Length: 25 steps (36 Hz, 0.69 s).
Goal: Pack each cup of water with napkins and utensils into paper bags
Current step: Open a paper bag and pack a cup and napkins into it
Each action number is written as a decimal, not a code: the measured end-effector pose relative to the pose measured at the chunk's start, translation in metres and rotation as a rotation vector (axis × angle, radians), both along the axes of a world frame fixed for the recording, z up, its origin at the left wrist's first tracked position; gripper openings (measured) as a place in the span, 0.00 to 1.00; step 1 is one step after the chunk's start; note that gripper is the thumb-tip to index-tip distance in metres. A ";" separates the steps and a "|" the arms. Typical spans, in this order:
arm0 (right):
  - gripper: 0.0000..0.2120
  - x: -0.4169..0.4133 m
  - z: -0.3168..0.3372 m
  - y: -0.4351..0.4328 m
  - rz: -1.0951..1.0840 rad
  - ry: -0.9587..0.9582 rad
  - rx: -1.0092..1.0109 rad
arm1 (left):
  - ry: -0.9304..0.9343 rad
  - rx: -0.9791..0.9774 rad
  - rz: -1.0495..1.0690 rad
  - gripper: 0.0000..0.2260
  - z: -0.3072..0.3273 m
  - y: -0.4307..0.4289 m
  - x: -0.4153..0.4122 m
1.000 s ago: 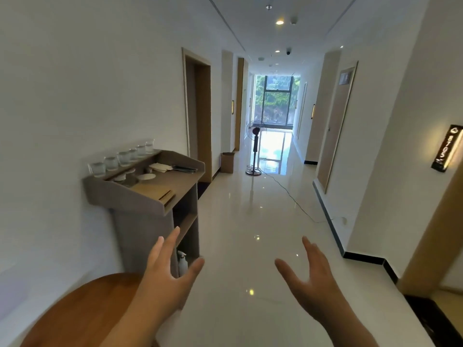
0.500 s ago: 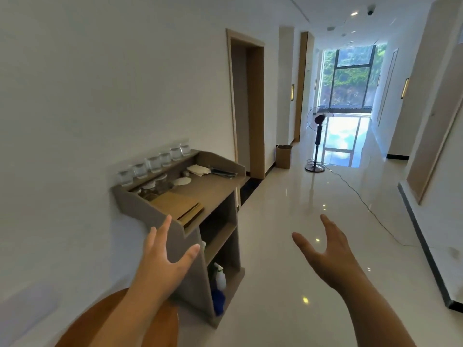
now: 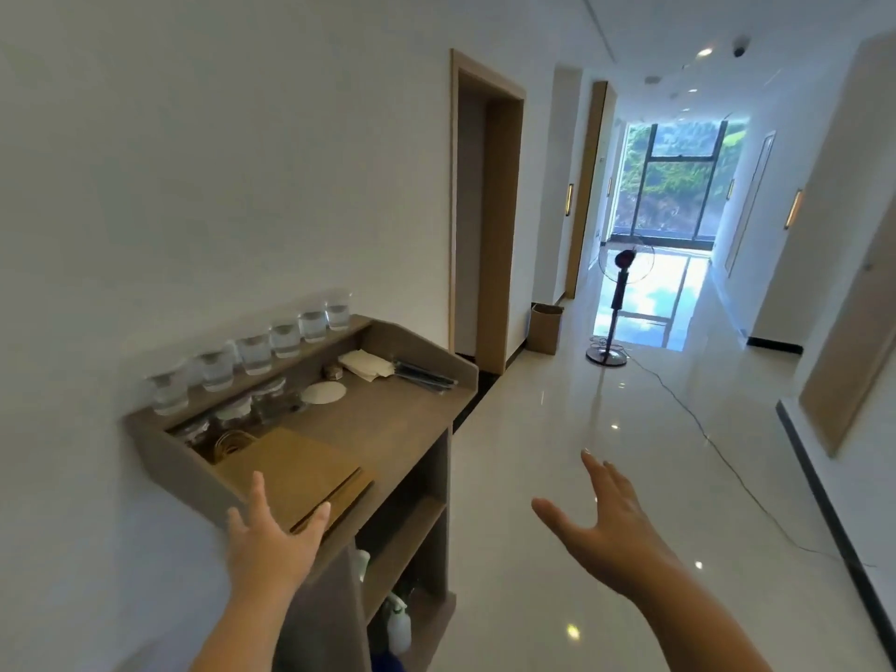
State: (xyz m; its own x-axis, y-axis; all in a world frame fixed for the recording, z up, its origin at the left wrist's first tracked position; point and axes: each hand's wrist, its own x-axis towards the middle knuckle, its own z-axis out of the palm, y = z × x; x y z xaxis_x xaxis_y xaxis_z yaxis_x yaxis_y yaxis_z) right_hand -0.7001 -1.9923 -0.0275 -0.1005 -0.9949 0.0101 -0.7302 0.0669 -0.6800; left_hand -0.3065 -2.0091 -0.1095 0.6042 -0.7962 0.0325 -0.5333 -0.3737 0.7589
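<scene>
- The left hand (image 3: 271,535) is raised with fingers spread and straight, holding nothing; it sits in front of the near edge of the desk (image 3: 388,419), and whether it touches that edge is hard to tell from this angle
- The right hand (image 3: 611,531) is likewise spread wide and empty, palm turned inward, out over the glossy floor (image 3: 557,477) and well apart from the desk
- Six clear cups of water (image 3: 286,338) stand upright in a row on the desk's raised back ledge, against the white wall, each about half full
- Below the ledge, on the sloped top, a few more clear cups (image 3: 237,412) appear to carry white lids, with one loose white disc (image 3: 323,393) just beside them
- Flat brown paper bags (image 3: 296,472) lie stacked at the near end, twine handles showing
- White napkins (image 3: 366,363) lie folded at the far end, dark utensils (image 3: 424,375) beside them
- A spray bottle (image 3: 400,628) stands on the desk's lower shelf
- Down the corridor stand a pedestal fan (image 3: 623,303) and a brown bin (image 3: 545,327)
</scene>
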 end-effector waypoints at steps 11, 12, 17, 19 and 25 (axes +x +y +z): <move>0.55 0.037 0.005 -0.148 -0.011 0.042 0.050 | -0.291 0.142 0.150 0.47 -0.017 -0.144 0.077; 0.55 0.048 0.004 -0.163 0.004 0.036 0.064 | -0.288 0.142 0.162 0.47 -0.019 -0.149 0.085; 0.56 0.104 -0.010 -0.241 0.121 0.028 0.082 | -0.274 0.197 0.218 0.45 -0.028 -0.169 0.114; 0.58 0.130 -0.021 -0.273 0.184 -0.003 0.087 | -0.258 0.212 0.207 0.42 -0.036 -0.177 0.121; 0.62 0.212 -0.053 -0.365 0.390 -0.065 0.179 | -0.542 0.357 0.256 0.33 -0.068 -0.181 0.118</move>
